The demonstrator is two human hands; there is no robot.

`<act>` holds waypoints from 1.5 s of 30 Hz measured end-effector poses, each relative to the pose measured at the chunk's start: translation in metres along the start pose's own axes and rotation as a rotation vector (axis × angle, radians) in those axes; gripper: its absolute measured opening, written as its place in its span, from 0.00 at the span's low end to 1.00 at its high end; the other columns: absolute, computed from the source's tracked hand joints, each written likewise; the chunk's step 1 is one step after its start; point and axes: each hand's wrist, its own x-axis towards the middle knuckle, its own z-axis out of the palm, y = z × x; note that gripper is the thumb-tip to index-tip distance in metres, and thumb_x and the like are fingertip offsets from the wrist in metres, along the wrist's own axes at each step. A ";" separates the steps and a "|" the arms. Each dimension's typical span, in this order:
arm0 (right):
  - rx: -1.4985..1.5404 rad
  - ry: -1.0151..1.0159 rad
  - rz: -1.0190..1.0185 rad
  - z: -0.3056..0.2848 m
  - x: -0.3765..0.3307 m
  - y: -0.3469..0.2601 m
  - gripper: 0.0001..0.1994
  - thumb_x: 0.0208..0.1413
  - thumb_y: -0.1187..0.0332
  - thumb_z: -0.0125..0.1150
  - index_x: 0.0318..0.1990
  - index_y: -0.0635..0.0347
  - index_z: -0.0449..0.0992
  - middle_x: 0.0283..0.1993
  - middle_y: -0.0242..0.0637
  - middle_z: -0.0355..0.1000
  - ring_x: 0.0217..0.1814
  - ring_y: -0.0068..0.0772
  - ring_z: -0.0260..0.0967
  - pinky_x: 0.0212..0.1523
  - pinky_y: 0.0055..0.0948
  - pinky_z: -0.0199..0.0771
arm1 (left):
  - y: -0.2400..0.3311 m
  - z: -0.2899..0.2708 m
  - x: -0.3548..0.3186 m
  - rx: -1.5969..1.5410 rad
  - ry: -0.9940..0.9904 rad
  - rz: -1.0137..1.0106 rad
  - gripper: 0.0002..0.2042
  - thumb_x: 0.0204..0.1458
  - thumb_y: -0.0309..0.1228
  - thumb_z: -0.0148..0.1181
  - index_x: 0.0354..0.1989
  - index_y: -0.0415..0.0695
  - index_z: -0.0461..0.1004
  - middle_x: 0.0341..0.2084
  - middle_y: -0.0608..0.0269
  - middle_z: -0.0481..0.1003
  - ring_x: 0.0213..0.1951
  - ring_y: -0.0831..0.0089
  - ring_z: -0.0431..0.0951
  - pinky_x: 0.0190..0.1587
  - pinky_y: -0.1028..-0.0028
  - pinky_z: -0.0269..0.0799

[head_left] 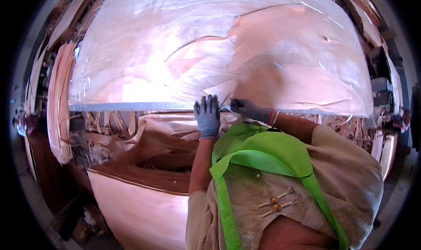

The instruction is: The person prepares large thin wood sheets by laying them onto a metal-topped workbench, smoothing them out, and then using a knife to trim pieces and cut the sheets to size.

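A wide, thin wood veneer sheet [280, 44] lies on the worktable before me, with torn, overlapping edges and a raised flap near its middle. My left hand [207, 118], in a grey glove with dark fingertips, rests at the table's near edge. Its fingers are stretched out, pointing away from me. Just to its right, my right hand [251, 109] is gloved too and closed, its fingers curled at the same edge. A small pale bit shows by its fingertips, but what it grips is too small to make out.
The table has a grey metal front edge [131, 106]. Stacked veneer [61, 101] stands at the left. A thick veneer pile [140, 206] is close at my lower left, with scraps [103, 127] under the table. More scraps [346, 125] lie at right.
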 end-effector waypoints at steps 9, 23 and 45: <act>0.030 -0.015 0.233 -0.009 0.073 -0.028 0.09 0.51 0.64 0.60 0.31 0.62 0.76 0.20 0.26 0.66 0.20 0.17 0.59 0.21 0.20 0.59 | -0.030 0.005 -0.001 -0.223 0.205 -0.323 0.27 0.50 0.36 0.52 0.58 0.37 0.60 0.59 0.46 0.60 0.59 0.50 0.60 0.55 0.53 0.56; 0.310 0.149 0.470 0.019 0.016 0.024 0.09 0.50 0.63 0.59 0.32 0.60 0.75 0.20 0.27 0.67 0.20 0.20 0.60 0.19 0.24 0.61 | -0.021 0.006 0.051 -0.032 -0.096 0.172 0.21 0.47 0.34 0.53 0.54 0.56 0.68 0.58 0.59 0.63 0.60 0.60 0.61 0.56 0.48 0.54; 0.633 0.725 0.313 -0.204 -0.055 0.058 0.09 0.52 0.64 0.59 0.32 0.61 0.72 0.20 0.30 0.66 0.14 0.21 0.58 0.14 0.23 0.59 | 0.092 0.015 0.261 -0.167 -0.133 0.346 0.31 0.49 0.48 0.55 0.59 0.44 0.61 0.58 0.48 0.61 0.58 0.53 0.61 0.59 0.51 0.53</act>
